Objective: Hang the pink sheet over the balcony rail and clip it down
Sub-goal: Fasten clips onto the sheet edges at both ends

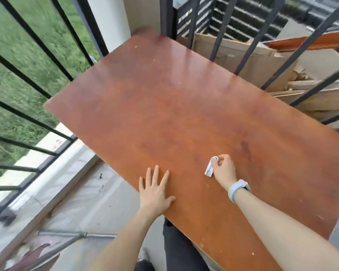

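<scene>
Reddish-brown tabletop (pixel 184 114): left hand (pixel 156 194) lies flat, fingers spread; right hand (pixel 223 170) pinches a white clip (pixel 209 169), long axis pointing away.

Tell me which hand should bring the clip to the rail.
Right. The right hand already pinches the white clip on the wooden table; the left hand lies flat and holds nothing. The pink sheet is not in view.

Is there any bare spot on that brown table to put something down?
Yes. The table is bare from the railing down to the hands. Only the near edge is occupied: left hand flat, right hand holding a white clip.
</scene>
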`<action>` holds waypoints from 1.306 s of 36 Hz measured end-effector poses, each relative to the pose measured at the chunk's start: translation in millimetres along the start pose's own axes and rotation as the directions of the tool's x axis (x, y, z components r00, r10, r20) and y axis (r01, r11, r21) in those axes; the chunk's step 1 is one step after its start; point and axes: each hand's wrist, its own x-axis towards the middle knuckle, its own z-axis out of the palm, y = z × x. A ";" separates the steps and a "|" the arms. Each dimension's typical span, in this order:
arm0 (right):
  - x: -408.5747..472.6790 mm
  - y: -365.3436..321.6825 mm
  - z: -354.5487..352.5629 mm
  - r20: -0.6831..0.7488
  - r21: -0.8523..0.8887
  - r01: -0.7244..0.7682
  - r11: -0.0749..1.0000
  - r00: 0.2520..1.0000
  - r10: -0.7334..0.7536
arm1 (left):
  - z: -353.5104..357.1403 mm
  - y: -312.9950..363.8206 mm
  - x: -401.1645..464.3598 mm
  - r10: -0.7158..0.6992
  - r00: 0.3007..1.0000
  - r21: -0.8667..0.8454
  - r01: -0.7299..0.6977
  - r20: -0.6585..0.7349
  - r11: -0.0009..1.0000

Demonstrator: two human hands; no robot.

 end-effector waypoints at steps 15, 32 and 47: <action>-64.7 -90.4 60.4 0.305 0.156 0.327 0.932 0.882 -0.360 | -23.7 -50.9 -48.0 -0.258 0.962 -0.383 0.205 -0.091 0.901; -473.1 -158.6 258.0 0.558 0.366 0.880 0.302 0.052 -0.828 | 54.5 -277.5 -470.8 -0.849 0.309 -0.656 0.540 -0.429 0.527; -896.6 -52.2 389.7 0.562 0.769 0.636 -0.059 -0.719 -0.409 | 214.9 -309.9 -845.4 -0.870 -0.480 -0.858 0.489 -0.111 -0.161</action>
